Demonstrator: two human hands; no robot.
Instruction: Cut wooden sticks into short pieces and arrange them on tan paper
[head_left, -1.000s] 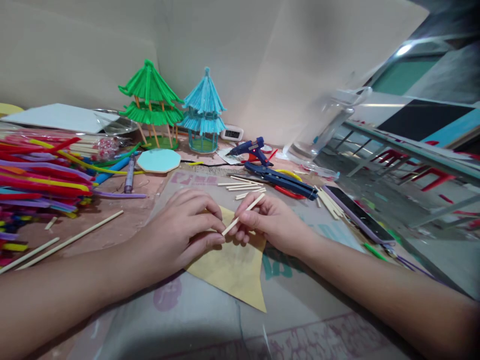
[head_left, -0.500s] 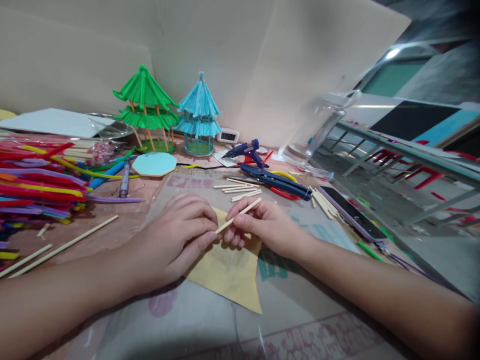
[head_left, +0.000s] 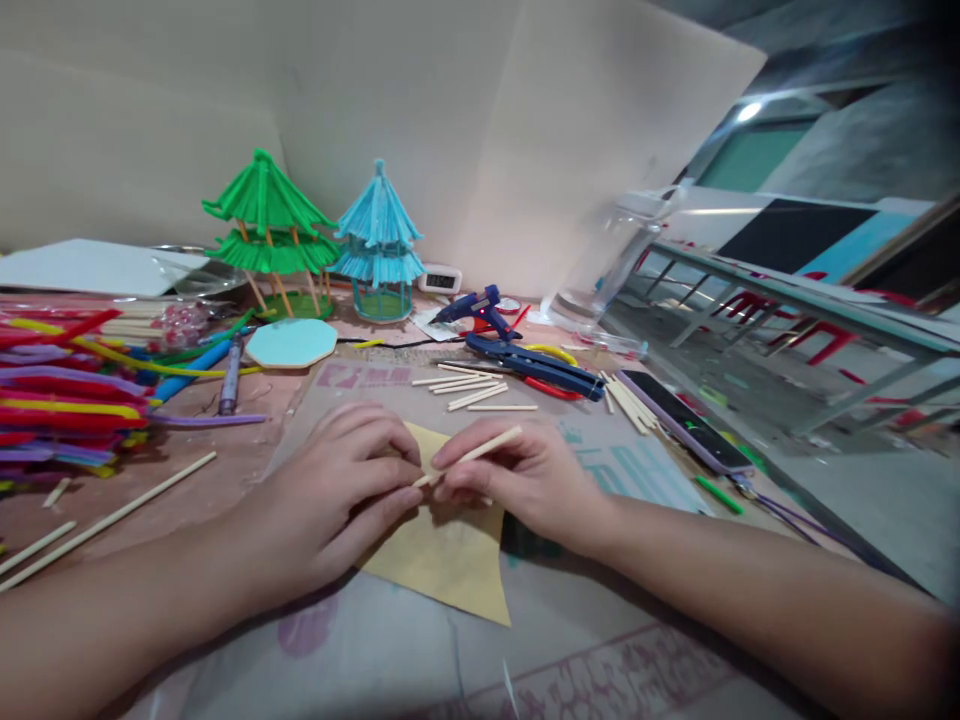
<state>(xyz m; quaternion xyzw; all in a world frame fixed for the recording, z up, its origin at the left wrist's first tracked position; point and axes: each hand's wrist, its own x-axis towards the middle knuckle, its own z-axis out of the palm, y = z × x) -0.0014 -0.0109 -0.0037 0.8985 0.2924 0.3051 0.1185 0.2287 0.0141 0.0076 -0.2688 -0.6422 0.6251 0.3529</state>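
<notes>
A short, thin wooden stick (head_left: 493,443) is held at a slant between both hands, over a yellow sheet of paper (head_left: 450,572) that lies on the plastic-covered table. My left hand (head_left: 356,492) pinches the lower left end between thumb and fingers. The fingers of my right hand (head_left: 541,488) close round the middle, and the upper right end sticks out past them. Beyond the hands lie several similar short sticks (head_left: 463,382). Part of the sheet is hidden under the hands.
Blue cutters (head_left: 536,365) and a glue gun (head_left: 480,310) lie behind the sticks. A phone (head_left: 686,420) rests at right. Green (head_left: 270,215) and blue (head_left: 380,240) pagoda models stand at the back, near an octagonal board (head_left: 292,343). Colourful pipe cleaners (head_left: 67,400) heap at left.
The whole view has shifted, so the table things sit further left. My right fingers have changed their hold and now cover more of the stick's middle. My left hand keeps its pinch.
</notes>
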